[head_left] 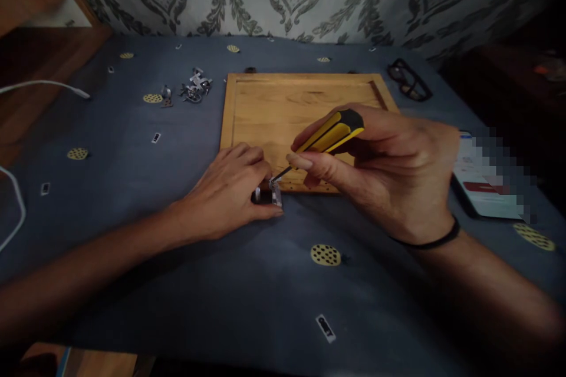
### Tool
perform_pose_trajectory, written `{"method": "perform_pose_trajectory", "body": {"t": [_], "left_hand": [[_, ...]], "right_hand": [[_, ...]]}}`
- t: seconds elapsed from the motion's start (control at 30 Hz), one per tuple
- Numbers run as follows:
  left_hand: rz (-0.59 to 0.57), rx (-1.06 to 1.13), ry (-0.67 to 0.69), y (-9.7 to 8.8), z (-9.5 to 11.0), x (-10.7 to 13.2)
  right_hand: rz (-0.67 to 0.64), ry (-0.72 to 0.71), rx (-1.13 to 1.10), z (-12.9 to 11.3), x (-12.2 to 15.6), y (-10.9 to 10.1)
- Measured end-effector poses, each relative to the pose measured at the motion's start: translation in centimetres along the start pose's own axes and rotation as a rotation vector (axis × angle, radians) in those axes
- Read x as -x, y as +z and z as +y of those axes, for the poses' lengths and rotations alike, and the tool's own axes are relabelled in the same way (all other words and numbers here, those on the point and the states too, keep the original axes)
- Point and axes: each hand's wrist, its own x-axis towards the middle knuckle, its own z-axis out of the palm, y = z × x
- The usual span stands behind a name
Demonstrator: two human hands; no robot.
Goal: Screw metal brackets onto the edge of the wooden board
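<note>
My right hand (380, 168) is closed around a yellow-and-black screwdriver (329, 134), whose thin tip points down-left to a small metal hinge (275, 191). That hinge lies at the near edge of a wooden cabinet door panel (300, 109) resting flat on the blue-grey cloth. My left hand (230, 191) has its fingers curled and pressed on the hinge, holding it against the panel's edge. The screw itself is too small to make out.
A pile of metal hinges and screws (194, 87) lies at the back left. Black glasses (409, 79) sit at the back right, and a phone (486, 179) lies to the right. A white cable (44, 85) runs along the left. Patterned wallpaper stands behind.
</note>
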Motion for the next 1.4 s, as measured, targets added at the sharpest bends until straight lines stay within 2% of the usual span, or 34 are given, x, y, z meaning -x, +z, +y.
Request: {"method": "perform_pose_trajectory", "body": {"t": [0.37,0.63,0.93,1.07,1.27,1.4], "left_hand": [[0.001,0.016,0.007,0.1,-0.1,0.1],[0.003,0.018,-0.007,0.0,0.0,0.1],[-0.02,0.017,-0.001,-0.1,0.1,0.0],[-0.023,0.012,0.002,-0.2,0.1,0.0],[-0.021,-0.01,-0.007,-0.2,0.1,0.0],[-0.02,-0.02,-0.012,-0.2,0.2,-0.1]], "right_hand": [[0.087,0.003,0.022,0.0,0.3,0.6],[0.099,0.026,0.005,0.0,0.4,0.7],[0.101,-0.02,0.041,0.0,0.3,0.9],[0.165,-0.043,0.071,-0.3,0.6,1.0],[0.328,-0.029,0.133,-1.2,0.5,0.5],[0.282,0.025,0.102,-0.9,0.4,0.7]]}}
